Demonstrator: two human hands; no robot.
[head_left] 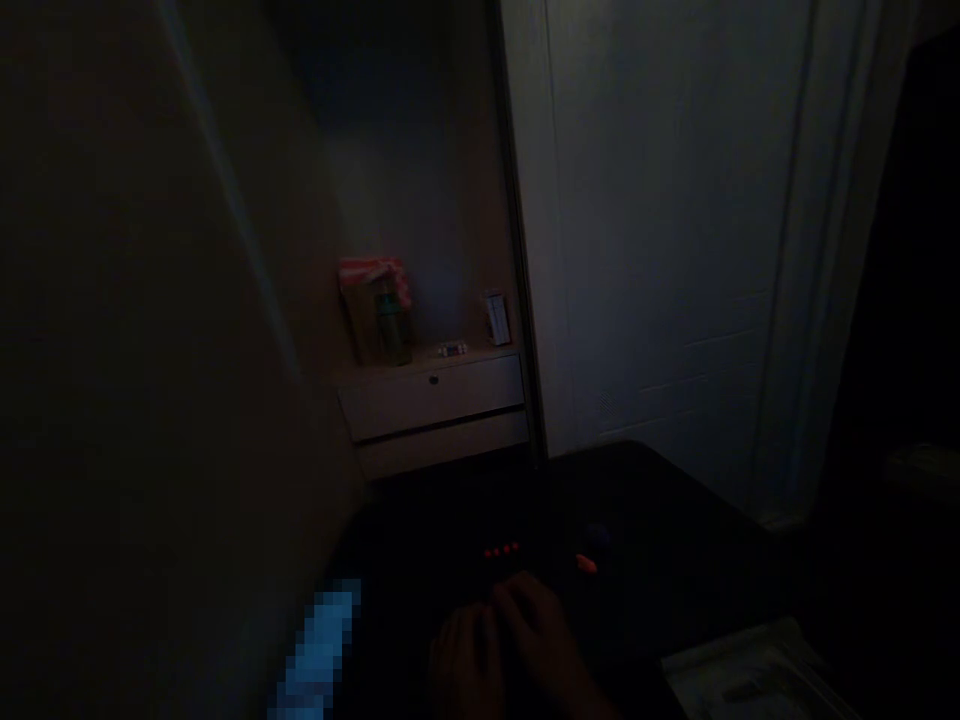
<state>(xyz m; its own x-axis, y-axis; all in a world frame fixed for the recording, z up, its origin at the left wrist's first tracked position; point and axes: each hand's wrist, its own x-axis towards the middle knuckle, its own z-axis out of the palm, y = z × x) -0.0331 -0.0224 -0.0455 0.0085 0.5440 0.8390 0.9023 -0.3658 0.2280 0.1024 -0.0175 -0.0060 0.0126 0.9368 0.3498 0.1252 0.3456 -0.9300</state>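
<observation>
Holds left hand and right hand side by side near four red dots on the tabletop, perhaps for easy reach; has orange piece rightward; in such darkness, cannot tell either grip.

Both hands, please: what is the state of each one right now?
Left hand: fingers bent; too dark to tell whether it holds something.
Right hand: beside it, near the red dots; open or closed cannot be told.
</observation>
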